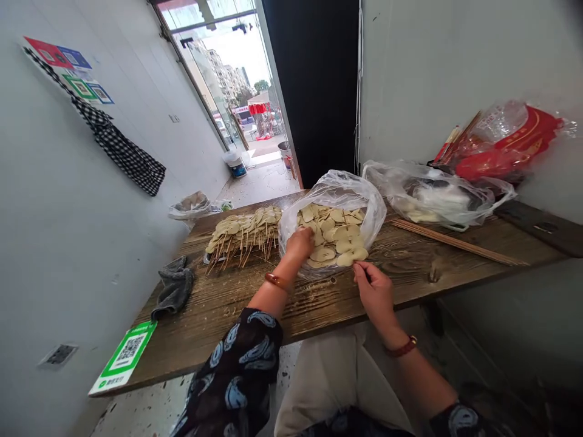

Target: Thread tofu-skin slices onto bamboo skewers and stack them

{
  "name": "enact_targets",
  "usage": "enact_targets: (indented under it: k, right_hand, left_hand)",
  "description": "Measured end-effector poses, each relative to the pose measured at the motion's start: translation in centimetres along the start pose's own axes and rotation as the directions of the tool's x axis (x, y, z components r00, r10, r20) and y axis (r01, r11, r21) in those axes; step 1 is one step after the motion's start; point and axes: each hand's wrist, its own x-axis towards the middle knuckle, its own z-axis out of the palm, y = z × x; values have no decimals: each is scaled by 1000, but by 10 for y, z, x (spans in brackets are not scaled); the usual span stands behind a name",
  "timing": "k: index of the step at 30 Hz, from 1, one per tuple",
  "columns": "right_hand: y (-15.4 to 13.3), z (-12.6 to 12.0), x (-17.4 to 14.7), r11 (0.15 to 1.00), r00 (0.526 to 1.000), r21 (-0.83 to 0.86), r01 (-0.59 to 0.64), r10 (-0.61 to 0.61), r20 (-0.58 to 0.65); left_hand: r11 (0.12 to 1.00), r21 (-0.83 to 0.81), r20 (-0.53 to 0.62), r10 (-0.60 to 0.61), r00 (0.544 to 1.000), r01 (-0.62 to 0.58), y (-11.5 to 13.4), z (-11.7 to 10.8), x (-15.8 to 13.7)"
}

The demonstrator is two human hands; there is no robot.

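A clear plastic bag [374, 209] lies open on the wooden table, full of thin pale slices [314, 212] that look like potato. My left hand [300, 243] reaches into the bag's left side, fingers curled down among the slices; whatever they grip is hidden. At the bag's near right edge, my right hand [376, 294] pinches the lower end of a skewer of slices [350, 244]. Its slices overlap in a row pointing away from me over the bag, and the stick is mostly covered. Left of the bag lies a pile of loaded skewers [246, 233], sticks toward me.
Bare skewers [455, 243] lie right of the bag, before another plastic bag [441, 194] and red packaging [510, 152]. A dark grey cloth [173, 288] and a green QR card [125, 357] sit on the table's left side. The wooden table [218, 328] ends close to my knees.
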Motion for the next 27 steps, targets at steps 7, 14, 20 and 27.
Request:
enact_targets:
  k: [7,14,20,27]
  right_hand:
    - [2,1,1,1000,1000,16,6,-6,12]
    - [1,0,1,1000,1000,8,15,-16,8]
    - [1,0,1,1000,1000,19,5,-5,10]
    - [0,-1,1,1000,996,-6,-1,2,85]
  left_hand:
    - [998,-60,-5,-35,999,35,-1,-7,5]
    - [955,-292,-34,31,999,-40,2,-18,5]
    - [508,-854,101,-46,994,110,1,-20,-9]
    - [-38,-964,264,-17,964,263,-4,-16,-28]
